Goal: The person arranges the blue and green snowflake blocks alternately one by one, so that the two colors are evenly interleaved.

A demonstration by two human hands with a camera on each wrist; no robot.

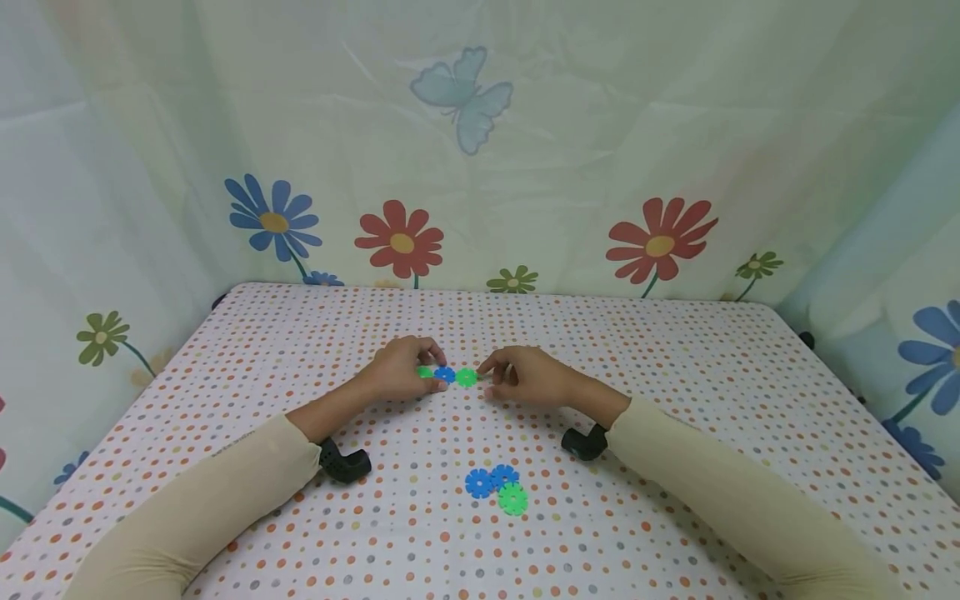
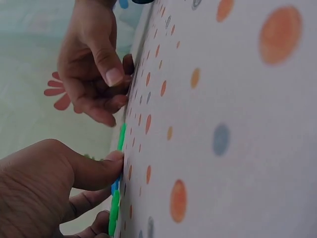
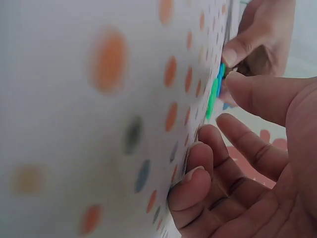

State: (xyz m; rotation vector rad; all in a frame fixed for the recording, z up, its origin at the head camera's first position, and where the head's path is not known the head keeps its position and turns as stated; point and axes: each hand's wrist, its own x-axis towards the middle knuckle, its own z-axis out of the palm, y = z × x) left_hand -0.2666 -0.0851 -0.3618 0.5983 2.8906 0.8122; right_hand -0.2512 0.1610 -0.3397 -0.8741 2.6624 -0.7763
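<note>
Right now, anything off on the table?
Nothing stands out. The left hand pinches the row of discs; three other discs lie bunched nearer the camera. No spill or break shows, though fine cracks would be too small to see.

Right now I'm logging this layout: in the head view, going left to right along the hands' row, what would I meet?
Left hand → blue disc → green disc → right hand. Left out: another green piece, partly hidden at the left fingers.
</note>
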